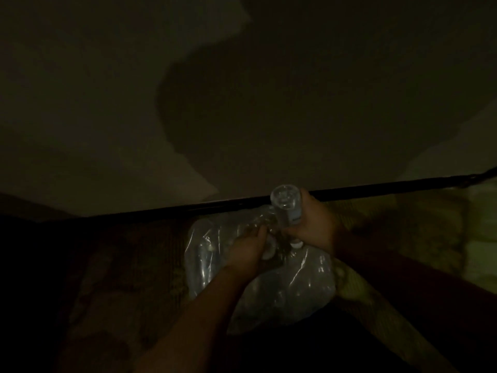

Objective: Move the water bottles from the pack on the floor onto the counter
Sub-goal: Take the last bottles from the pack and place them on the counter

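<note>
Two hands show in the dim lower middle of the frame, and one bottle (285, 208) is out in the open. The right hand (314, 224) is wrapped around its side and holds it just above the pack (295, 286), with the clear base tipped up toward the camera and the white cap (297, 244) pointing down at the wrap. There is one pack, a clear film bundle lying on a patterned rug (129, 265) at lower centre. Pale bottle shapes and a white cap or two show through the film, but it is too dark to count them. The left hand (247, 250) is at the top of the pack, its fingers curled down into the crumpled film. Whether it grips film or a bottle cannot be told. One dark strip (188, 208) crosses the frame behind the hands, with a plain wall (80, 103) above it carrying a large shadow (215, 103).
</note>
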The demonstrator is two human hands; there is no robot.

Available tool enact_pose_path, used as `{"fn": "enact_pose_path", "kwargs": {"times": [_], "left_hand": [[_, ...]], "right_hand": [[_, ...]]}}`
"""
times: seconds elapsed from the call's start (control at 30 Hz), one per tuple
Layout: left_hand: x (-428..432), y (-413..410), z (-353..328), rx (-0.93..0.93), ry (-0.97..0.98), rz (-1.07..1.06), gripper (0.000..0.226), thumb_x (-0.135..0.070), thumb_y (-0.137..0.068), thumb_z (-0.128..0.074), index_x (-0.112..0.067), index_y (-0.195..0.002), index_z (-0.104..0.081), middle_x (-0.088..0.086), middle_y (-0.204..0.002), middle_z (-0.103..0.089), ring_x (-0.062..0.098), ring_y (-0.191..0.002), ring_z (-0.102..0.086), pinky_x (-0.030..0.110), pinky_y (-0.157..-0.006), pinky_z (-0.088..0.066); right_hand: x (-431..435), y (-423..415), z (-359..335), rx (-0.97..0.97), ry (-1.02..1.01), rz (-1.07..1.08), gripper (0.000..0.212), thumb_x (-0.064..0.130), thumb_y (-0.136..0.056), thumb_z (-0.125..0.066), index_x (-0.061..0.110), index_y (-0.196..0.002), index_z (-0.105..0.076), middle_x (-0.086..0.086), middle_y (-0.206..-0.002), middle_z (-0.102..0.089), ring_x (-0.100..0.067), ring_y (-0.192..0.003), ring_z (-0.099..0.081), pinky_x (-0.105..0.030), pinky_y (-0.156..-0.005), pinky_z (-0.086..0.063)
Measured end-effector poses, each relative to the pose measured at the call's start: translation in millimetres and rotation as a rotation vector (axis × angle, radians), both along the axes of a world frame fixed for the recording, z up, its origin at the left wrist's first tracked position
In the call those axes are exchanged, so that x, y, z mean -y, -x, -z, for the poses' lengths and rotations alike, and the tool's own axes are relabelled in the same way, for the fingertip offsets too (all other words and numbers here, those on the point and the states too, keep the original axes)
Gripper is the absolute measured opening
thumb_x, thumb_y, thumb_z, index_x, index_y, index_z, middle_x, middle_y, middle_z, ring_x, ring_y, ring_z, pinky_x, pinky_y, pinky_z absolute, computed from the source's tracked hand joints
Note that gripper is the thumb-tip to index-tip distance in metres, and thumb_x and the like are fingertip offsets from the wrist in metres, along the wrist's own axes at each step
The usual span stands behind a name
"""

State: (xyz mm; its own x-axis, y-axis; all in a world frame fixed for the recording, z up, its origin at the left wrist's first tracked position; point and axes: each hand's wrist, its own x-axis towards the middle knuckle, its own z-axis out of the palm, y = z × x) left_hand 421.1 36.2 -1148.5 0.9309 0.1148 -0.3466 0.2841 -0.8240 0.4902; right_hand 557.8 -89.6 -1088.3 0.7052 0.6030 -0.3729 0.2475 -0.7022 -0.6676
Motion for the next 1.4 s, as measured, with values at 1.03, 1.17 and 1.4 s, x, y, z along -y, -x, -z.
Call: {"fn": "enact_pose_path", "kwargs": {"times": [1.03, 1.17, 1.4], "left_hand": [[-59, 162, -757, 0.404, 0.068, -0.388, 0.064, -0.045, -0.064, -0.082, -0.017, -0.109, -0.047, 0.001, -0.105, -0.064, 0.019, -0.093, -0.062, 0.032, -0.073, -0.049], [-70, 178, -813, 0.497, 0.009, -0.408, 0.063, -0.050, -0.062, -0.082, -0.015, -0.104, -0.050, 0.002, -0.099, -0.067, 0.022, -0.092, -0.064, 0.035, -0.074, -0.051], [-79, 215, -884, 0.569, -0.061, -0.479, 0.061, -0.063, -0.059, -0.077, -0.026, -0.097, -0.047, -0.007, -0.094, -0.063, 0.012, -0.082, -0.060, 0.024, -0.064, -0.042]], "right_hand": [[5, 184, -692, 0.286, -0.056, 0.091, 0.080, 0.035, -0.063, -0.083, 0.031, -0.131, -0.040, -0.001, -0.127, -0.058, -0.026, -0.113, -0.057, -0.040, -0.091, -0.050], [7, 199, -749, 0.366, -0.088, 0.040, 0.091, 0.035, -0.058, -0.087, 0.027, -0.135, -0.039, -0.001, -0.131, -0.056, -0.026, -0.118, -0.054, -0.045, -0.097, -0.045], [4, 223, -813, 0.475, -0.112, -0.057, 0.100, 0.043, -0.058, -0.086, 0.026, -0.142, -0.035, -0.001, -0.136, -0.052, -0.025, -0.122, -0.052, -0.042, -0.101, -0.043]]}}
